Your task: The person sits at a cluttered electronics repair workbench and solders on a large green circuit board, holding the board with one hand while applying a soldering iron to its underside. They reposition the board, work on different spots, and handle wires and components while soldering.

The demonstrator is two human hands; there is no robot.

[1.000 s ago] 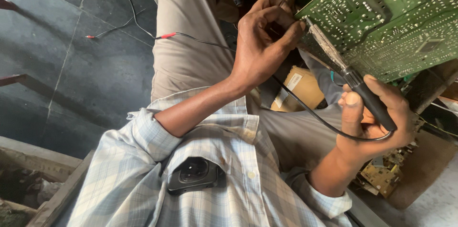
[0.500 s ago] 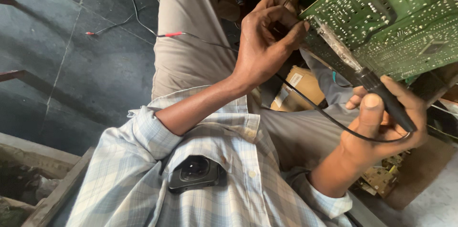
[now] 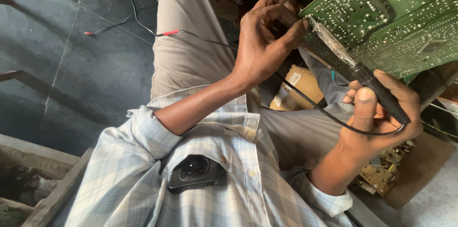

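right hand [image 3: 377,117] slid down soldering iron [image 3: 355,72] | left hand [image 3: 267,41] still grips circuit board [image 3: 396,12]

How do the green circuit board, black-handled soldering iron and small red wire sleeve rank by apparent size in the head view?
1. green circuit board, though partly cut off
2. black-handled soldering iron
3. small red wire sleeve

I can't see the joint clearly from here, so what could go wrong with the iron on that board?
1. The left hand grips the board right beside the iron tip; fingers could get burned.
2. The cord loops under the right hand and might snag, jerking the tip off its spot.
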